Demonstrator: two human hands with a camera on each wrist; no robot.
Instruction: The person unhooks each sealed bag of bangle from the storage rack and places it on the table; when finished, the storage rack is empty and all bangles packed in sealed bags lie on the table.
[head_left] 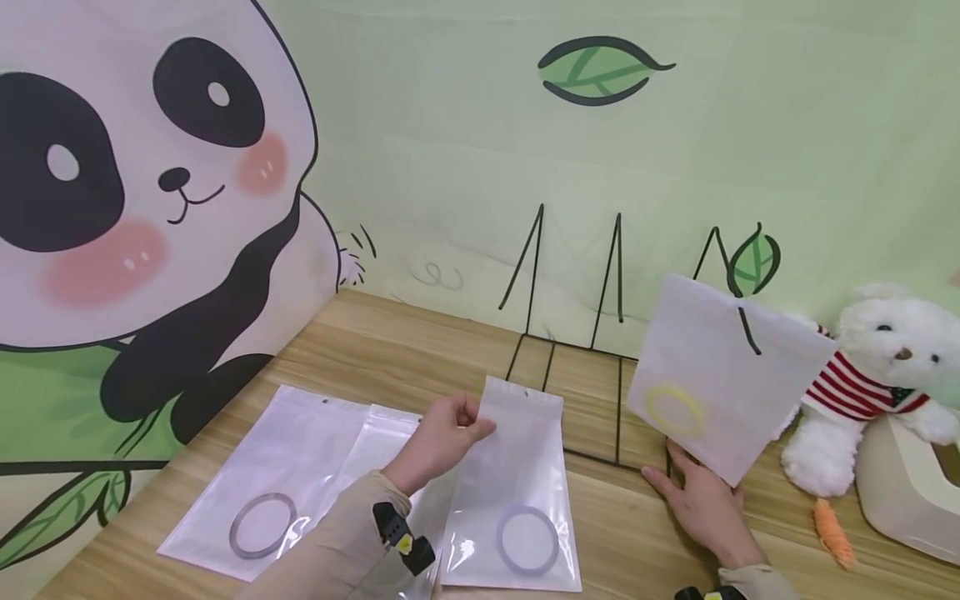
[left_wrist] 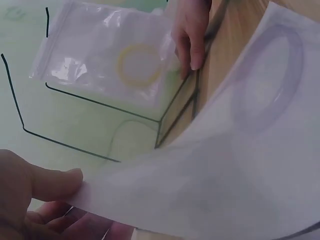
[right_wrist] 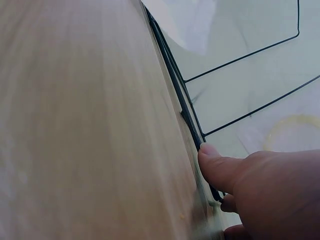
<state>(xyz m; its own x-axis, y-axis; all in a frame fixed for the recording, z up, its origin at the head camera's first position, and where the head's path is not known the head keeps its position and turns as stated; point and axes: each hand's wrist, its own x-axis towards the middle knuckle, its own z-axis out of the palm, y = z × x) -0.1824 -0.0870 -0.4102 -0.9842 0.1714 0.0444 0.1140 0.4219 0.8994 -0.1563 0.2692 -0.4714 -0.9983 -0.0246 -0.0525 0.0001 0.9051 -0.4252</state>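
Note:
My left hand (head_left: 441, 440) (left_wrist: 37, 192) pinches the upper left edge of a clear-and-white bag (head_left: 517, 462) (left_wrist: 195, 185) with a pale purple ring inside. The black wire rack (head_left: 618, 408) (right_wrist: 175, 75) stands behind that bag. At the rack's right end, my right hand (head_left: 705, 504) (left_wrist: 192, 32) (right_wrist: 265, 187) grips the base wire, thumb on top, some fingers hidden. Above this hand, a bag with a yellow ring (head_left: 738, 367) (left_wrist: 85, 55) hangs tilted on the rack's right part.
Left of the held bag, a bag with a grey ring (head_left: 300, 450) and another bag (head_left: 382, 429) lie on the wooden table (head_left: 420, 321). At the right are a white plush bear (head_left: 825, 450), an orange item (head_left: 834, 533) and a beige container (head_left: 892, 492). A panda-print backdrop stands behind.

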